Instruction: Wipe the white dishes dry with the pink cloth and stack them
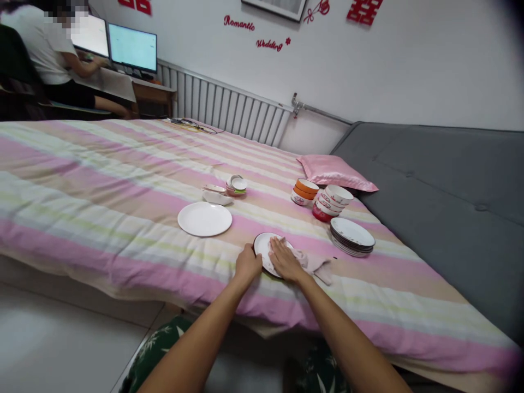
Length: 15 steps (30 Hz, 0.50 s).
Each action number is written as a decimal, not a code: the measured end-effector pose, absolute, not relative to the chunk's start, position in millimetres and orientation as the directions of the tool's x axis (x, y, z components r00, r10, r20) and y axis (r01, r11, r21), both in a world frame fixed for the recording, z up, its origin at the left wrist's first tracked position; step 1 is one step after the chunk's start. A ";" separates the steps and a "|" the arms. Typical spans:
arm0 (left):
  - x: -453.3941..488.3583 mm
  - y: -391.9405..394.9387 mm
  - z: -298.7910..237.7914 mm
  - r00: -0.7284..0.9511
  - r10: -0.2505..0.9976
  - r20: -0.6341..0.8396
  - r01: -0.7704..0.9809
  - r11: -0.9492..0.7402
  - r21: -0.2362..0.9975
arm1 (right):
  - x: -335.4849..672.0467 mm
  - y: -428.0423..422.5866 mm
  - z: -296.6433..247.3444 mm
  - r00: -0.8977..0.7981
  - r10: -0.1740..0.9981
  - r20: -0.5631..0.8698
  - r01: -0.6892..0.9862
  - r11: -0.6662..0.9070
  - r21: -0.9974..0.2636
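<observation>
A white plate with a dark rim (264,245) rests on the striped bed cover in front of me. My left hand (249,263) grips its left edge, thumb on top. My right hand (284,260) presses a pale pink cloth (317,266) onto the plate's surface, fingers stretched forward. The cloth's loose end trails to the right on the bed. Farther left is a large white oval plate (204,219). To the right stands a stack of dark-rimmed plates (352,233).
Behind the plates are stacked orange bowls (307,187) and red-and-white bowls (338,195). Small dishes (236,184) and a white boat-shaped dish (218,197) sit mid-bed. A pink pillow (338,172) lies by the grey headboard (442,180). A person (36,49) sits at a desk with monitors.
</observation>
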State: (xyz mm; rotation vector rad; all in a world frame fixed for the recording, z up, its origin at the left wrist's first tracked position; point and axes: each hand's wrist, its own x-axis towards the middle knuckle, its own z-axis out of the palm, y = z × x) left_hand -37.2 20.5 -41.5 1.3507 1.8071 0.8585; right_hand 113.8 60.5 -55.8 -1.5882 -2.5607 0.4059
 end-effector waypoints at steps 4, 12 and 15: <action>-36.8 24.1 -44.9 -0.188 0.967 -0.169 0.437 0.237 0.868 | 113.4 64.2 -57.9 -0.426 0.905 -0.005 0.855 0.400 -0.330; -37.3 34.6 -49.1 -0.136 0.957 -0.255 0.241 0.282 0.929 | 104.3 45.6 -45.2 -0.596 0.795 0.111 0.689 0.578 -0.437; -36.1 34.1 -45.4 -0.147 0.947 -0.285 0.173 0.308 0.935 | 107.0 26.1 -39.1 -0.617 0.769 0.167 0.658 0.620 -0.426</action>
